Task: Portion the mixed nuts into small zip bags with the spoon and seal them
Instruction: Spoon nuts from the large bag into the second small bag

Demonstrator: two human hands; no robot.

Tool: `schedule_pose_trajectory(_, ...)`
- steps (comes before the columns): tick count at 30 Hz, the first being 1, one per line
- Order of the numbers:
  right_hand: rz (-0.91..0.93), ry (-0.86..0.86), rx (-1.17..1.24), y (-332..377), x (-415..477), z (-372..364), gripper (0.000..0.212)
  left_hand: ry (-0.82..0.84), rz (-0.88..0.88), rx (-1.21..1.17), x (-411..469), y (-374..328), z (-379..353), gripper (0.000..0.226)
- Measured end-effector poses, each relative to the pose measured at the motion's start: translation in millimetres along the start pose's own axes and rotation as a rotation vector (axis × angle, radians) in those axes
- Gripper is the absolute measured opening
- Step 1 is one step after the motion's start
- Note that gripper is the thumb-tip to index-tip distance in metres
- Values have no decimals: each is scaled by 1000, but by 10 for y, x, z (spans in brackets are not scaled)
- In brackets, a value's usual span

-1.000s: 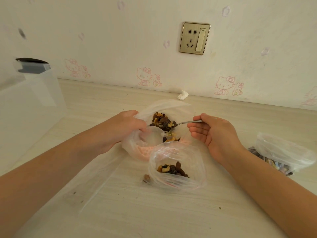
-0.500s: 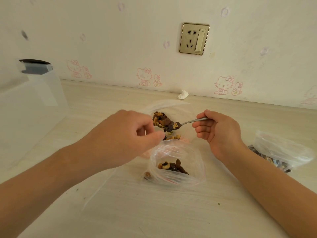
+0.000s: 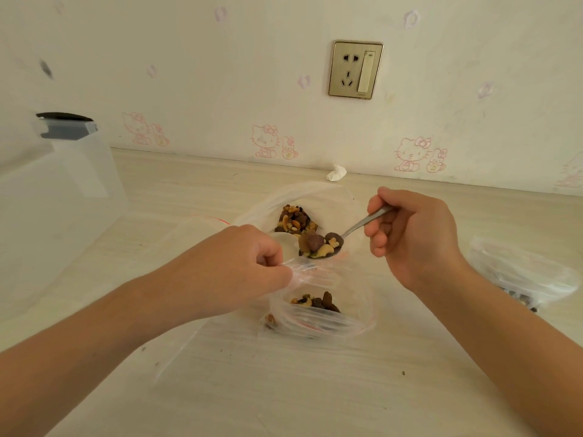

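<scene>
Head: left hand (image 3: 239, 272) now pinches small bag (image 3: 331, 323) rim; loaded spoon (image 3: 356, 229) lifted nearer.

I see the left hand (image 3: 239, 272) pinching the small zip bag (image 3: 325, 313) mouth while the right hand (image 3: 413, 238) holds a loaded spoon (image 3: 344, 236) above it.

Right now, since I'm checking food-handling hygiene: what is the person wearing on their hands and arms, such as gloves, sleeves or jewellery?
The left hand and the right hand are bare, with no gloves and no rings showing. The left forearm and the right forearm are uncovered as far as the frame edge. No sleeve, watch or bracelet is in view.
</scene>
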State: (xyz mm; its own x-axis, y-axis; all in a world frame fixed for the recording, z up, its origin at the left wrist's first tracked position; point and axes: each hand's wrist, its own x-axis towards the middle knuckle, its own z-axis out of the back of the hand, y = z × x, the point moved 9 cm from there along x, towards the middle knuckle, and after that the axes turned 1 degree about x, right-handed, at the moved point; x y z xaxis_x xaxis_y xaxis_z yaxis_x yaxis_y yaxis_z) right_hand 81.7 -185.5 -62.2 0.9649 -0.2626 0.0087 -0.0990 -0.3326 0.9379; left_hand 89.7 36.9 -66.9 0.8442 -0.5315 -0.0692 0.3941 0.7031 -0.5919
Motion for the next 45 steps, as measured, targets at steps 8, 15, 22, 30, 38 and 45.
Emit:
schedule_pose_trajectory(8, 506, 386, -290, 433, -419, -416, 36, 14, -25, -25, 2, -38, -2, 20)
schedule_pose_trajectory(15, 595, 297, -302, 526, -420, -318, 36, 11, -46, -21, -9, -90, 3, 20)
schedule_pose_trajectory(22, 525, 77, -155, 451, -227, -86, 39, -204, -101, -186, 5, -91, 327, 54)
schedule_pose_trajectory(30, 374, 32, -427, 112, -21, -103, 29, -321, 112, -35, 429, 491, 424, 84)
schedule_pose_trajectory(38, 476, 46, -733, 10, -1, -234, 25, -260, 191, -141, 627, 597, 308, 24)
schedule_pose_trajectory(45, 512, -50, -842, 115, 13, -153, 25, -296, 241, -251, 578, 644, 289, 12)
